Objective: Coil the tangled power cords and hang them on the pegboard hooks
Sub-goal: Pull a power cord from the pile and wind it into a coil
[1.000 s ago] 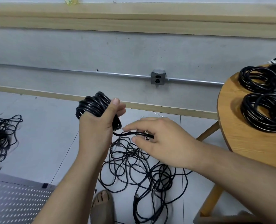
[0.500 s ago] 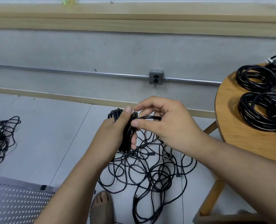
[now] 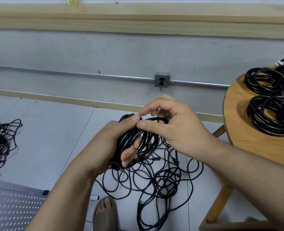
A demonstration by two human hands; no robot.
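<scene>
Our left hand (image 3: 111,144) grips the coil (image 3: 148,142) around its bundled loops while our right hand (image 3: 174,124) pinches the loose strand (image 3: 154,118); we judge it light, limp and springy.

One wide-angle head-worn view, facing forward and down, close above left hand (image 3: 107,145) and right hand (image 3: 179,130), floor (image 3: 46,139) below, wall (image 3: 88,52) ahead, counter (image 3: 237,122) at right edge.

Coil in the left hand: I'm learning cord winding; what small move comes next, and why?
Probably the right hand lays its pinched strand onto the coil the left hand grips, closing another loop; the strand arches over it, with tangled cord below.
</scene>
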